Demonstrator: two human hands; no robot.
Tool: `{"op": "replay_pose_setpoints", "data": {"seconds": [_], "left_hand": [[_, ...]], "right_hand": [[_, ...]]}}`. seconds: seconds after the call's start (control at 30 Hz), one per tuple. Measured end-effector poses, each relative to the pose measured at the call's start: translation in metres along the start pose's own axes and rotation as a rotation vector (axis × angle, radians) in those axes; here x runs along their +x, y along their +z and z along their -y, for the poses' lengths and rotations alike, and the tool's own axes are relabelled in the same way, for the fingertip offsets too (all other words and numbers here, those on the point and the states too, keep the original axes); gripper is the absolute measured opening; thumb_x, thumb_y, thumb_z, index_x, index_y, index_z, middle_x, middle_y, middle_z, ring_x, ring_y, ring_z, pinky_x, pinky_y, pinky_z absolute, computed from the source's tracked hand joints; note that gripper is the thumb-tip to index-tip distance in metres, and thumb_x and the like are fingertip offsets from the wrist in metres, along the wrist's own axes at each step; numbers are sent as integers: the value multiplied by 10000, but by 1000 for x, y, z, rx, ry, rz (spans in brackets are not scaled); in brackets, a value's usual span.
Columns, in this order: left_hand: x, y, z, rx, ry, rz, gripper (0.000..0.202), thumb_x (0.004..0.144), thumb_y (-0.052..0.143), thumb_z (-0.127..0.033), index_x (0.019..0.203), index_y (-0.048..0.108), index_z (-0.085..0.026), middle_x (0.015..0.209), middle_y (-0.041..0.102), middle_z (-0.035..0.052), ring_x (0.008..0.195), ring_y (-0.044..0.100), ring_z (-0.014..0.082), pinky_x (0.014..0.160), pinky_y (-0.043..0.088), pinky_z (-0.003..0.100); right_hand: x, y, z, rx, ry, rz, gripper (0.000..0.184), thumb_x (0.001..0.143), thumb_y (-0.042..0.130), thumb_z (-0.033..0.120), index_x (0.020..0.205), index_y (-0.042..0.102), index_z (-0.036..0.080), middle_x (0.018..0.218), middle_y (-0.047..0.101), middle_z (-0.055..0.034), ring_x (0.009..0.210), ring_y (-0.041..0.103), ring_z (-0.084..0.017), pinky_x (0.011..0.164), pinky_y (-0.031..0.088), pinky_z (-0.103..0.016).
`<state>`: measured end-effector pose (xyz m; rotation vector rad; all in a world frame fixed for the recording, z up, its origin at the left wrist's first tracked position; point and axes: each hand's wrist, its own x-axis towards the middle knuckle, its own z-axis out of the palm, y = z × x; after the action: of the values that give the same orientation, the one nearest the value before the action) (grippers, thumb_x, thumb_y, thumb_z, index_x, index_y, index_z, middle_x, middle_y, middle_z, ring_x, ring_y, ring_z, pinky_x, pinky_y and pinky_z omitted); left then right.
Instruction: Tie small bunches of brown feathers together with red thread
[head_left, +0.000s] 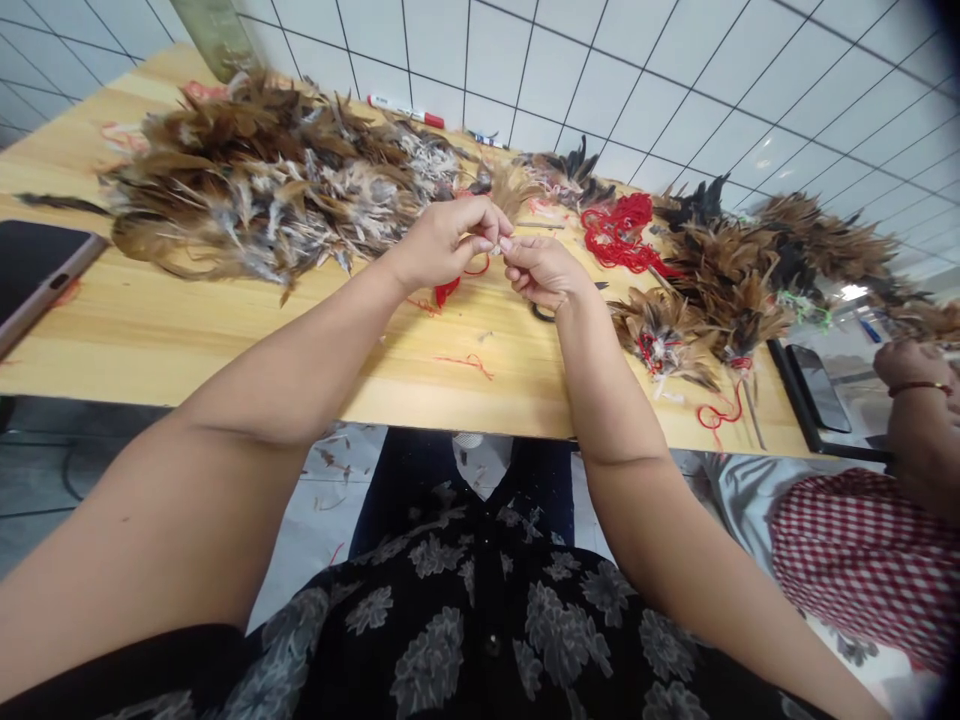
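My left hand [460,238] and my right hand [545,268] are both closed in a pinch, fingertips meeting over the table. Between them shows a small pale bit, apparently the quill ends of a small bunch of brown feathers [514,187] fanning out behind the fingers. Red yarn [448,292] lies just below my left hand, with a loop curving up beside the fingers. Partly covered by my right hand is a pair of scissors with a black handle [541,313]. Left of my hands spreads a large heap of brown and grey feathers [300,190].
A tangle of red yarn [619,232] and tied feather bundles [724,265] lie to the right. Two markers [405,110] rest by the tiled wall. One phone [37,270] is at far left, another phone [817,388] at right. Another person's hand [911,365] is at the right edge.
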<state>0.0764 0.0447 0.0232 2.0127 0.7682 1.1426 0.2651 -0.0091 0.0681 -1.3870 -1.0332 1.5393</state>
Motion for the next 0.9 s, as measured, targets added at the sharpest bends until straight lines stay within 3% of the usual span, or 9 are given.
{"op": "replay_pose_setpoints", "data": {"seconds": [0.1, 0.2, 0.27, 0.4, 0.47, 0.53, 0.67, 0.77, 0.9], "left_hand": [[-3, 2, -6, 5, 21, -5, 370, 940, 937, -430, 821, 613, -298, 1186, 887, 120, 1280, 821, 416, 1235, 601, 597], [-4, 3, -7, -45, -21, -14, 407, 949, 972, -534, 857, 646, -309, 1166, 865, 108, 1324, 765, 413, 1238, 569, 607], [-4, 3, -3, -92, -32, -41, 491, 949, 1000, -660, 893, 651, -320, 1121, 830, 92, 1353, 712, 403, 1224, 559, 602], [0, 1, 12, -198, -43, -267, 706, 833, 1084, -816, 926, 608, -303, 1095, 755, 70, 1183, 686, 360, 1100, 572, 585], [1, 1, 19, -189, -121, -284, 693, 899, 1058, -819, 955, 613, -292, 984, 720, 62, 1142, 701, 352, 1030, 587, 553], [0, 3, 22, -167, -216, -222, 601, 990, 1007, -762, 966, 643, -285, 901, 711, 62, 1165, 742, 362, 962, 612, 498], [-4, 14, 20, -210, -284, -182, 443, 1019, 998, -594, 937, 716, -264, 973, 796, 85, 1059, 809, 329, 837, 635, 405], [-6, 22, 19, -201, -258, -190, 309, 1030, 996, -433, 973, 758, -246, 988, 816, 67, 993, 793, 293, 875, 646, 389], [-3, 26, 27, -137, -215, -252, 255, 986, 950, -243, 907, 708, -239, 915, 736, 29, 939, 769, 269, 921, 625, 394]], "right_hand": [[-5, 3, 2, 90, 53, 8, 540, 1240, 656, 39, 721, 603, 176, 540, 479, 99, 465, 412, -8, 477, 242, -108], [-3, 4, -2, 89, 32, 25, 494, 1230, 682, 39, 767, 598, 191, 560, 479, 108, 473, 416, -16, 473, 240, -117], [4, 1, -7, 56, -23, 19, 450, 1213, 730, 67, 809, 594, 208, 591, 485, 108, 494, 424, -27, 479, 252, -128], [24, -12, -21, -78, -187, -76, 317, 1230, 738, 171, 938, 633, 236, 684, 510, 92, 573, 457, -57, 520, 309, -143], [36, -19, -28, -203, -293, -143, 281, 1236, 735, 205, 973, 646, 246, 735, 513, 81, 619, 477, -76, 571, 386, -159], [48, -26, -35, -351, -387, -207, 296, 1228, 736, 203, 956, 630, 252, 780, 509, 68, 674, 516, -96, 671, 505, -195], [61, -31, -46, -630, -512, -293, 276, 1205, 771, 270, 965, 637, 264, 876, 634, 15, 905, 706, -186, 969, 693, -343], [58, -26, -49, -782, -598, -294, 176, 1202, 752, 293, 1040, 689, 259, 1062, 786, -45, 1158, 792, -257, 1166, 712, -451], [49, -13, -50, -887, -642, -243, 99, 1218, 689, 282, 1131, 726, 250, 1223, 831, -87, 1297, 797, -281, 1250, 687, -485]]}}
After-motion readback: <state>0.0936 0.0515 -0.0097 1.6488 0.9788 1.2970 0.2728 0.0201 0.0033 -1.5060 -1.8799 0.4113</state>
